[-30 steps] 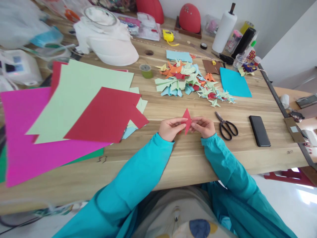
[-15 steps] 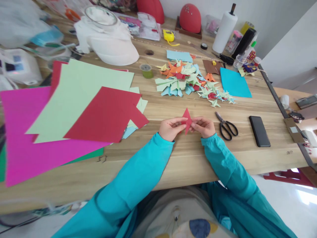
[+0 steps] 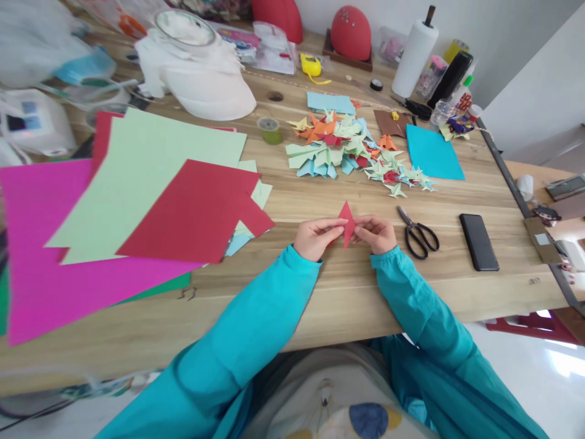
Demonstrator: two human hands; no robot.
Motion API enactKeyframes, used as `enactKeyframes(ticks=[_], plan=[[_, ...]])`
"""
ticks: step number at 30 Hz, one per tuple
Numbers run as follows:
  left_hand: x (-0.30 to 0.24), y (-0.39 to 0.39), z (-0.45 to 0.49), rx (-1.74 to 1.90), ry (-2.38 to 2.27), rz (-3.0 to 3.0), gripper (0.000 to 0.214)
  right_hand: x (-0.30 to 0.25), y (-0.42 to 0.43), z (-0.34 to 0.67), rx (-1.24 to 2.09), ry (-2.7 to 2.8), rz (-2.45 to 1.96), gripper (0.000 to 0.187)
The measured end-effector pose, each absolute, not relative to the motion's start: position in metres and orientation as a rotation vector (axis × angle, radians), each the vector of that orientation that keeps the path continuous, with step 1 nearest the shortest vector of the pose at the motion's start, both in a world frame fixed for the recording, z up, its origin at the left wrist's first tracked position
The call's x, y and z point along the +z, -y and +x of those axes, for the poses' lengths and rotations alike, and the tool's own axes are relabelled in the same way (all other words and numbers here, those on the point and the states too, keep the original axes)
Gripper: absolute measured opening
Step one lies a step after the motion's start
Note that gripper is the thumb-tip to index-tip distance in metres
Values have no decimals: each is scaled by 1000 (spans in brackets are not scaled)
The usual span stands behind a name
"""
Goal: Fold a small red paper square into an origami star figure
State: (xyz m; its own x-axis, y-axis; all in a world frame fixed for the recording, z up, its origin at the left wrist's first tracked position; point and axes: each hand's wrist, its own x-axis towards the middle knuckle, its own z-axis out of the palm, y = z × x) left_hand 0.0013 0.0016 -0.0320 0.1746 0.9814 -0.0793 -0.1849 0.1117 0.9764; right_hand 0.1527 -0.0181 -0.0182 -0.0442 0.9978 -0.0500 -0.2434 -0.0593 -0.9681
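Between my hands is a small piece of folded red paper (image 3: 347, 224), diamond-shaped with its points toward and away from me. My left hand (image 3: 316, 236) pinches its left side between thumb and fingers. On the right side, the fingers of my right hand (image 3: 377, 234) are closed on the paper too. Just beyond my hands lies a pile of folded paper pieces (image 3: 320, 152) in pale green, orange, red and blue. Black-handled scissors (image 3: 418, 235) rest on the table close to my right hand.
Large sheets of red paper (image 3: 196, 210), pale green paper (image 3: 123, 164) and magenta paper (image 3: 46, 256) overlap at left. A phone (image 3: 479, 242) lies at right, with a blue sheet (image 3: 434, 152) behind it. A white cap (image 3: 210, 85), small green tub (image 3: 269, 131) and tape measure (image 3: 311, 66) stand farther back.
Both hands keep their pinch on the red paper. The diamond has shifted and tilted very slightly; everything else stays in place.
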Motion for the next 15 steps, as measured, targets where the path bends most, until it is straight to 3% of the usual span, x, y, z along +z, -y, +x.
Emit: enactKeyframes(ticks=[7, 15], plan=[[-34, -2, 3, 1100, -1005, 1018, 29, -27, 18, 151, 1190, 1224, -1028, 33], [-25, 1, 1, 1141, -996, 1289, 22, -31, 17, 151, 1252, 1151, -1047, 30]])
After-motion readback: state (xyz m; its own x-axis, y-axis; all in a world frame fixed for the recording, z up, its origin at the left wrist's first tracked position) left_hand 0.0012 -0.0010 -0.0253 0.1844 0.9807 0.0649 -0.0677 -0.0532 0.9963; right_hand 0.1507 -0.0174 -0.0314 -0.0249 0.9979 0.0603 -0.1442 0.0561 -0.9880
